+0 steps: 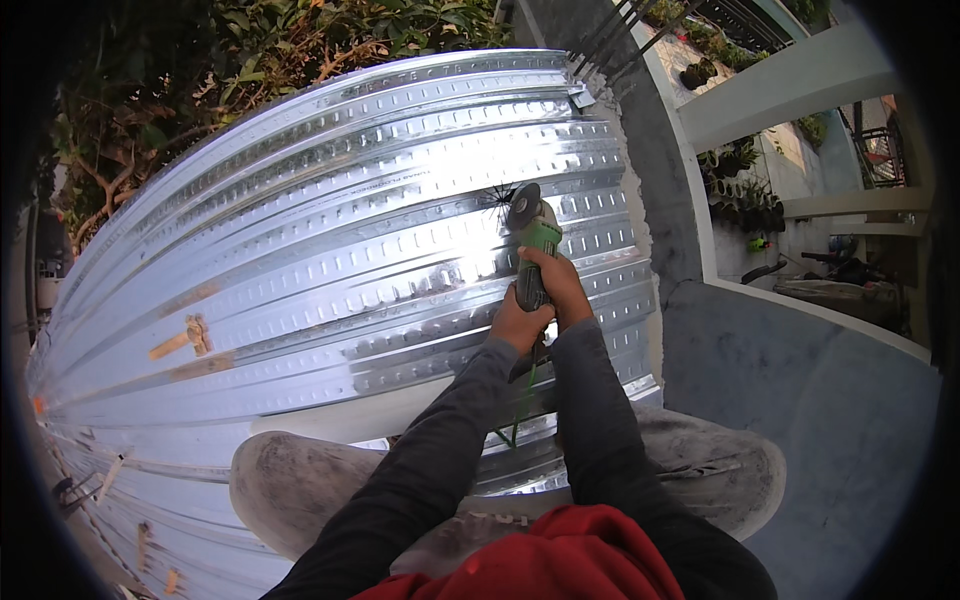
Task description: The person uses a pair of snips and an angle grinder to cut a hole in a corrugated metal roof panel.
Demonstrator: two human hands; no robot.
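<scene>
A green and black angle grinder [540, 236] points away from me over ribbed, shiny metal decking sheets [420, 225]. My right hand [562, 284] wraps round its body, near the head. Farther back, my left hand [520, 322] is closed on the rear handle. The dark grinding disc [523, 206] is tilted and sits just right of a dark star-shaped cut [497, 197] in the metal; whether it touches the sheet I cannot tell. A green cord [522, 412] trails from the tool down between my forearms.
A hammer-like wooden tool [182, 337] lies on the decking at left. Along the right runs a rough concrete wall edge [640, 220], with rebar rods [635, 35] sticking out at the far end. Beyond are a lower area with potted plants [740, 200] and leafy branches [120, 130] at far left.
</scene>
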